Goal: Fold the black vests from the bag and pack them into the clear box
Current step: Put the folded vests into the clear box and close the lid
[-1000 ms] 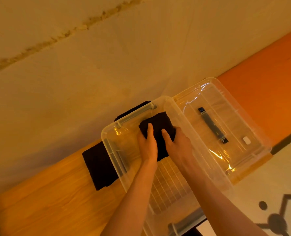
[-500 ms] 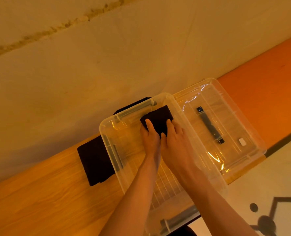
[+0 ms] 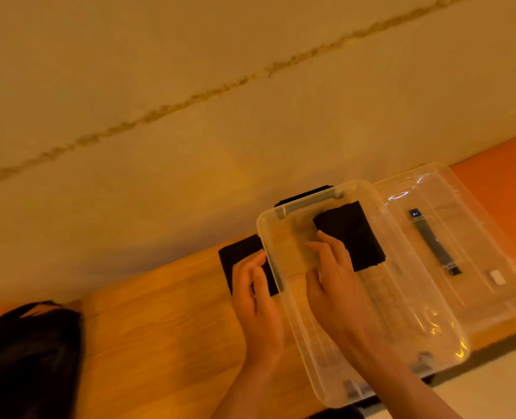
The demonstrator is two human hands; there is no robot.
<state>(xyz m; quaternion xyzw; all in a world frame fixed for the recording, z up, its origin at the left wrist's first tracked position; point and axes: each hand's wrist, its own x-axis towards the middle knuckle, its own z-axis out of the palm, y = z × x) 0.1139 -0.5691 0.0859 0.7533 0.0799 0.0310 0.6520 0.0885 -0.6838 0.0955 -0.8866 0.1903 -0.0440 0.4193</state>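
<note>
Black folded vest (image 3: pixel 351 234) in clear box (image 3: pixel 407 313) — right grip (image 3: pixel 332 270) released beside it, left grip (image 3: pixel 255 285) grasping second vest (image 3: pixel 237 255) outside

Dim, warm light with a heavy orange-yellow cast over everything. The pale plaster wall (image 3: pixel 190 71) is evenly lit with no hard shadows; the source cannot be told.

White streaks of glare on the clear plastic lid (image 3: pixel 468 237). Small hot glints at the near right corner of the clear plastic box (image 3: pixel 401 297).

The wooden tabletop (image 3: pixel 160 328) glows orange, its grain smeared.

The folded black vest (image 3: pixel 350 234) in the box and the second folded black vest (image 3: pixel 240 252) beside it read as flat black, with no fold detail.

Left hand (image 3: pixel 250 285) and right hand (image 3: pixel 332 273) are soft-edged.

Dark mass (image 3: pixel 27 358) at lower left is blurred, nothing legible.

Wide-angle view: the scene sits tilted, and fine detail is soft throughout.
</note>
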